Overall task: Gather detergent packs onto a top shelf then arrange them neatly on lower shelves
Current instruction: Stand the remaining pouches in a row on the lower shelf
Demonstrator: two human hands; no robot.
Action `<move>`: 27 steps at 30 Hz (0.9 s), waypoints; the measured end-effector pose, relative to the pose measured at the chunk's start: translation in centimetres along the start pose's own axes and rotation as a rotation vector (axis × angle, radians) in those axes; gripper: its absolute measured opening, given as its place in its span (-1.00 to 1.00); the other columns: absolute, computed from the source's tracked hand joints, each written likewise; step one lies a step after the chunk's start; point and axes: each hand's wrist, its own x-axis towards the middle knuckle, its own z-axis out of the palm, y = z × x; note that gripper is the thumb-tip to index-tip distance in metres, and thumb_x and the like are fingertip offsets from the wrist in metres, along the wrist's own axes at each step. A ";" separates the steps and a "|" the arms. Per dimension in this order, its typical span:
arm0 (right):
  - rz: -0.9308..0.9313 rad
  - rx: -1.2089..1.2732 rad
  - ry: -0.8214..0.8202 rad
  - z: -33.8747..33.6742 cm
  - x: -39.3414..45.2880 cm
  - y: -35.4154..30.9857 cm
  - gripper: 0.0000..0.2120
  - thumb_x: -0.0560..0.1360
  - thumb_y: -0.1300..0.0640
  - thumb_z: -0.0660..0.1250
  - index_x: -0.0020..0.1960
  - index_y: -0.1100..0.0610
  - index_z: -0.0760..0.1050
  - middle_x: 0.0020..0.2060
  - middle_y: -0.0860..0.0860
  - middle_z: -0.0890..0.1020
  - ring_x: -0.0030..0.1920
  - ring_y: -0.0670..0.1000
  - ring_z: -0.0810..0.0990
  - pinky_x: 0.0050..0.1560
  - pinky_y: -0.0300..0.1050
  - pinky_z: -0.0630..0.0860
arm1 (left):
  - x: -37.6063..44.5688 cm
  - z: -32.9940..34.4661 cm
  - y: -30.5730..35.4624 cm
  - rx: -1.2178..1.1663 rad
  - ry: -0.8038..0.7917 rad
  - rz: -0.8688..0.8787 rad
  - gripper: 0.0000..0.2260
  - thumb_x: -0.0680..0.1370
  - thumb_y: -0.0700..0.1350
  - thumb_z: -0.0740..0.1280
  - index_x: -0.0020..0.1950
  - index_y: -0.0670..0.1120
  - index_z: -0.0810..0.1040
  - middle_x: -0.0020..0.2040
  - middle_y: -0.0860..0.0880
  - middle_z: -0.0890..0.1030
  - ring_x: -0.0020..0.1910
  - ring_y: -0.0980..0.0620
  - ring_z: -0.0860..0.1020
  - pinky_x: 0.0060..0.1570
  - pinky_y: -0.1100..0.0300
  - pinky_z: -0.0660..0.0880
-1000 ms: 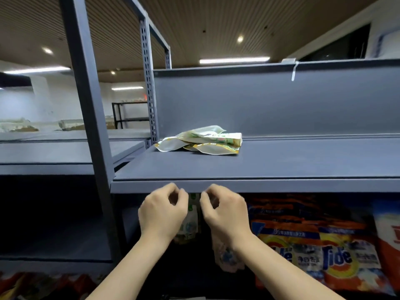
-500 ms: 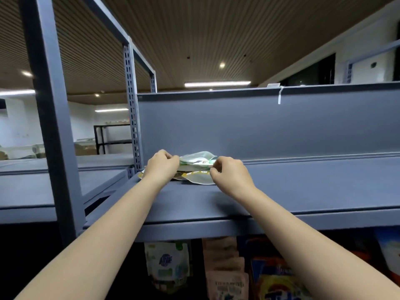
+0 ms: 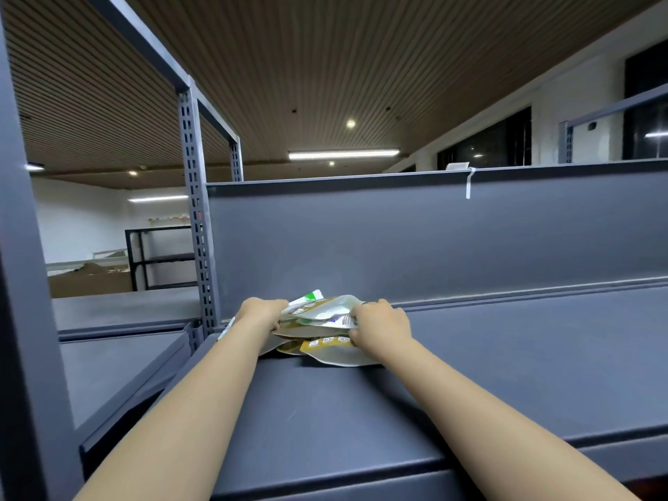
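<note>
Hands grip a stack of detergent packs (image 3: 318, 320) near the top shelf's (image 3: 506, 356) back left corner. Left hand (image 3: 261, 312) and right hand (image 3: 383, 329) curl round opposite ends.

glossy plastic detergent packs (image 3: 327, 332), matt metal shelf (image 3: 506, 374)

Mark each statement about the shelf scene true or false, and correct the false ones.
1. Both hands grip the pile of detergent packs. True.
2. The pile lies on the top shelf near its left end, by the perforated upright post. True.
3. The left hand hangs idle below the shelf. False: it holds the pile's left side.
4. The right hand rests flat on bare shelf. False: its fingers curl round the packs.
5. The packs stand upright in a row. False: they lie flat, heaped.
</note>
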 end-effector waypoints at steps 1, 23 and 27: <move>0.003 -0.032 0.011 0.2 0.2 0.0 -0.81 0.49 0.19 0.19 0.05 0.07 0.50 0.03 0.02 0.59 0.09 0.09 0.44 -0.10 -0.09 0.25 | 0.3 0.1 0.1 0.020 -0.001 0.006 -0.81 0.44 -0.07 0.37 -0.24 -0.14 0.43 -0.44 -0.04 0.44 -0.50 -0.01 0.26 -0.42 0.23 0.20; 0.094 -0.052 -0.006 -3.0 -8.3 3.9 -0.83 0.48 0.37 0.12 -0.07 0.11 0.34 0.07 0.09 0.58 0.05 0.13 0.53 -0.14 -0.15 0.32 | -6.3 -0.4 -2.5 -0.696 0.287 0.228 -0.88 0.46 -0.22 0.15 -0.28 -0.08 0.36 -0.29 -0.03 0.45 -0.25 -0.05 0.40 -0.29 0.19 0.35; 0.074 -0.048 0.097 -2.9 -11.1 5.1 -0.78 0.47 0.37 0.10 0.02 0.15 0.41 0.05 0.10 0.58 -0.02 0.14 0.49 -0.15 -0.13 0.30 | -9.5 -1.6 -3.8 -0.720 0.551 0.288 -0.85 0.44 -0.23 0.13 -0.33 -0.09 0.38 -0.38 0.07 0.45 -0.41 0.01 0.37 -0.51 0.30 0.32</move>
